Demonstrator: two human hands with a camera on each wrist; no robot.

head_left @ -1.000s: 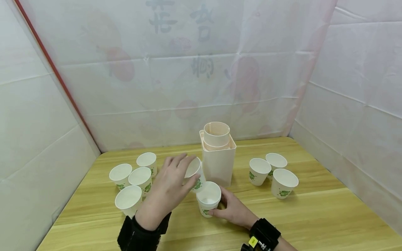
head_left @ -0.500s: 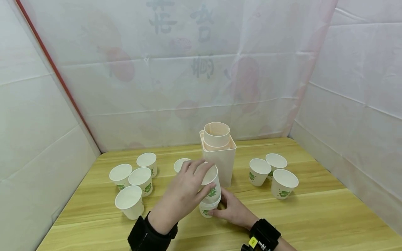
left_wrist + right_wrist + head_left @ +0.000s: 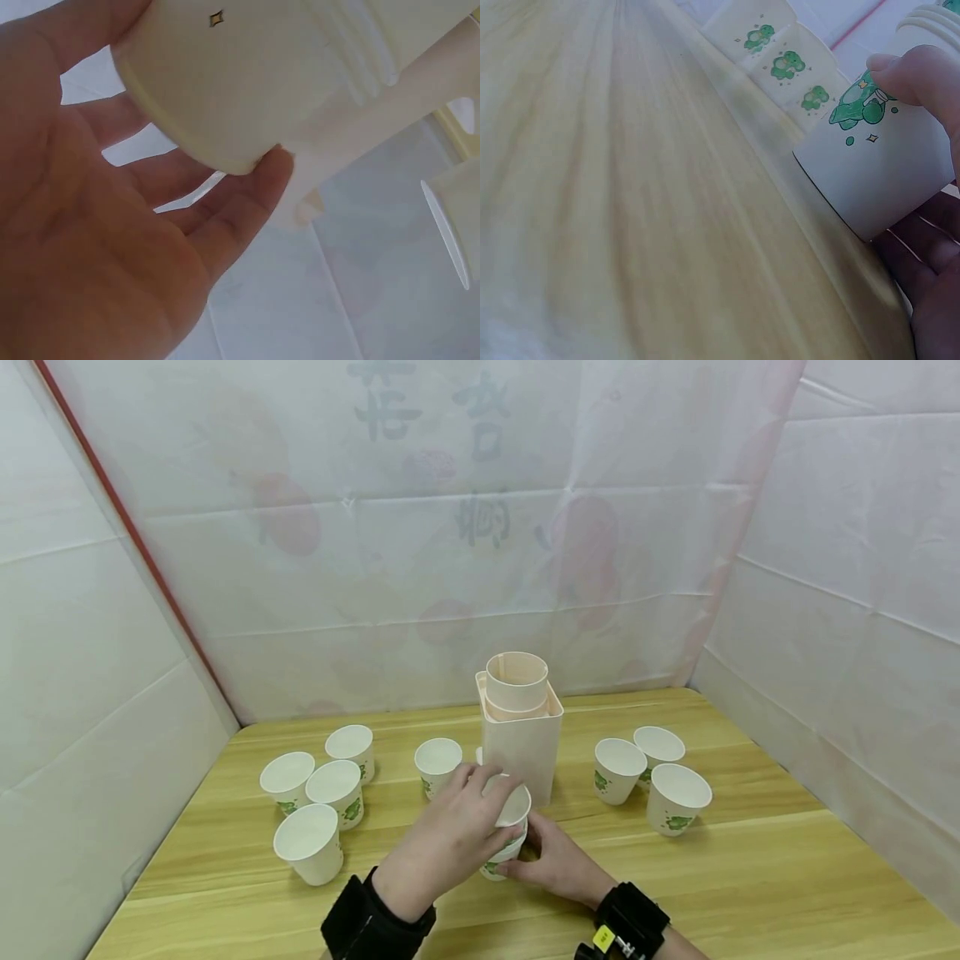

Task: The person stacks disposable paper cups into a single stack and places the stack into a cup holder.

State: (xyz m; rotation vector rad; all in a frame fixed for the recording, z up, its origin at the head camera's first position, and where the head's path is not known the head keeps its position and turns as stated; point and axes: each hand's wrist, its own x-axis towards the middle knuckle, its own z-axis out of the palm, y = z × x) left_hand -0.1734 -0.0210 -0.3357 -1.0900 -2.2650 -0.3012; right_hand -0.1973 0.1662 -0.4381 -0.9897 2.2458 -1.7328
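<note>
Head view: box [image 3: 521, 756] taken as landmark. Upper cup [image 3: 516, 807] and lower cup [image 3: 492, 867] lie just in front of the box, upper one sitting inside the one beneath, both roughly upright; exact count of nested cups cannot be told.

Step in hand (judged): nesting cups. Next move seems to call for a straight downward push until the upper cup seats, lower cup held steady, then letting go of the rim without lifting it.

Left hand [image 3: 461, 827]: partly open, thumb and fingers curved round the upper cup's rim from above; palm clear of it in left wrist view. Right hand [image 3: 558, 860]: grips the lower cup, thumb on its wall, fingers round the other side.

Loose: four cups [image 3: 336, 787] well left of box, one cup [image 3: 437, 764] nearer its left side, three cups [image 3: 678, 802] to its right.
</note>
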